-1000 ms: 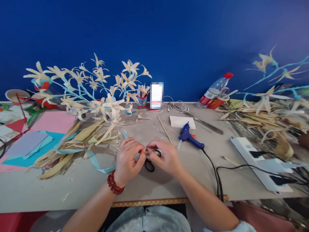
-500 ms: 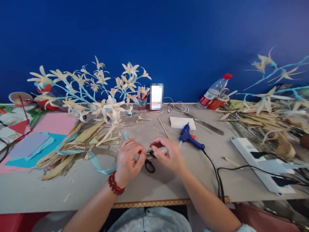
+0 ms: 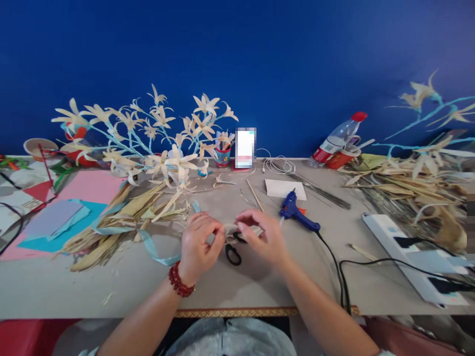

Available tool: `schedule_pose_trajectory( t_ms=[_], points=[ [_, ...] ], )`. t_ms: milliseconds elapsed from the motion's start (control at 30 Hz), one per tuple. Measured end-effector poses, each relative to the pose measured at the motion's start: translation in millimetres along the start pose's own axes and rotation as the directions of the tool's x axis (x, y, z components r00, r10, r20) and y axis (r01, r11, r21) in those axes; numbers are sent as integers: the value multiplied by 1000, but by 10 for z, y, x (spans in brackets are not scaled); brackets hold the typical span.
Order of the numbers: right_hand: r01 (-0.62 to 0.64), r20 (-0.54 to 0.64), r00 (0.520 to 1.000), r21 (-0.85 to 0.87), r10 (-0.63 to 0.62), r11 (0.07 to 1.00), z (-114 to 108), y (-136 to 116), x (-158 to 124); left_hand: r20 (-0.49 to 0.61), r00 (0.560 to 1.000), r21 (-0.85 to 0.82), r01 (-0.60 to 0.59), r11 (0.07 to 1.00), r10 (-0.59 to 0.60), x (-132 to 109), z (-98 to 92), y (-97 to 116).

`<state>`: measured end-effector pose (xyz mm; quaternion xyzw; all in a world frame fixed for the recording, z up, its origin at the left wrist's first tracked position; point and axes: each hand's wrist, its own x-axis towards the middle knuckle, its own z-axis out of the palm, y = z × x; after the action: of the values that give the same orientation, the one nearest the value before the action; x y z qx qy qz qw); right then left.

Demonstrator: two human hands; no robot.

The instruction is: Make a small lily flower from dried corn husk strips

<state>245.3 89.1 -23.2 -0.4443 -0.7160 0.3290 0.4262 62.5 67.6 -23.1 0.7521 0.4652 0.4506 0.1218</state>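
Note:
My left hand [image 3: 200, 244], with a red bead bracelet on the wrist, is closed in a pinch on a small pale piece at the middle of the table. My right hand [image 3: 261, 238] is beside it, fingers curled and pinching the same small piece from the right. What the piece is I cannot make out. Black-handled scissors [image 3: 233, 253] lie on the table just under and between the hands. A light blue ribbon [image 3: 154, 249] curls on the table left of my left hand.
A blue glue gun [image 3: 297, 217] with a black cord lies right of the hands. A white power strip [image 3: 411, 257] sits at the right. Dried husk strips [image 3: 122, 225] and husk flowers [image 3: 174, 160] fill the left; more husks [image 3: 404, 185] fill the right. Coloured paper [image 3: 63, 217] lies far left.
My right hand's fingers have lifted and shifted slightly to the right while still working the small piece with the left hand. The view has shifted a little to the left.

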Motion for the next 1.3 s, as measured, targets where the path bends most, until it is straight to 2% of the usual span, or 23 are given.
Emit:
schedule_pose_trajectory(
  t_ms=[100,333,433,533,600,767,900,1067,1133,1300],
  points=[
    [12,77,997,-29,-9,1000,101,-43,-29,32,999,-9,-1,1000,1,-7,15,24],
    [-12,62,998,-93,17,996,131,-63,-35,23,999,15,-30,999,30,-17,42,46],
    [-14,23,1000,-124,17,992,70,-25,-12,3,999,35,-36,999,36,-32,39,32],
    [-23,-89,996,-190,6,982,13,13,10,-67,997,40,-31,999,34,-43,21,12],
    [-42,-114,993,-162,24,986,4,17,12,-105,994,46,-26,999,31,-41,10,0],
    [-25,58,998,-18,26,1000,98,-42,-25,-66,997,56,-32,998,35,-21,26,3],
    [-15,84,996,-30,18,999,165,-73,-46,-44,998,53,-40,998,42,-20,53,36],
    [-36,59,997,-56,40,998,157,-70,-40,-27,998,58,-51,997,52,-35,69,52],
    [-61,41,997,-56,63,997,110,-53,-21,-62,996,58,-62,996,65,-37,62,36],
    [-123,-94,988,-47,118,991,-32,-6,22,-187,979,66,-71,995,82,-33,19,-15]
  ],
)
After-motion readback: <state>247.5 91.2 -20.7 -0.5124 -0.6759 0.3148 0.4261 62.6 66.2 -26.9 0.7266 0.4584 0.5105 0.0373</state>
